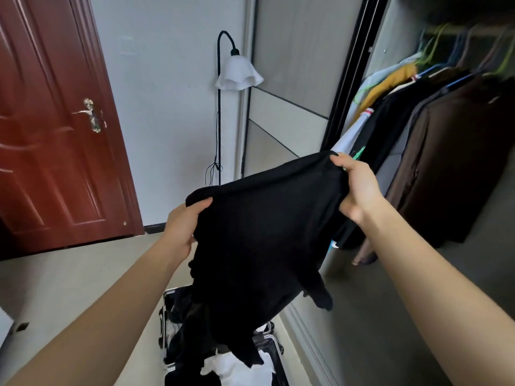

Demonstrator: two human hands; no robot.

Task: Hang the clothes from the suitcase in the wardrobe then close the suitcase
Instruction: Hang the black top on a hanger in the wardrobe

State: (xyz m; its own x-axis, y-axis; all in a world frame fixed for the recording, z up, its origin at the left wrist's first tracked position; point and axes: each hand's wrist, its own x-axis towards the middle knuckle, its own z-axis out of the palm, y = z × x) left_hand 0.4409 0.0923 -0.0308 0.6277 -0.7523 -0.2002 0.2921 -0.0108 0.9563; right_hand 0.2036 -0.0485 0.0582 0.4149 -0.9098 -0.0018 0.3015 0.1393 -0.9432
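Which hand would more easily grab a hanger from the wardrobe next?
Probably the right hand: it grips the black garment right beside the open wardrobe, while the left hand grips its far edge.

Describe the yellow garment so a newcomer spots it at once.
Look into the open wardrobe on the right, at its row of hanging clothes. Near the row's left end hangs the yellow garment, the only mustard piece, between a pale garment and dark clothes.
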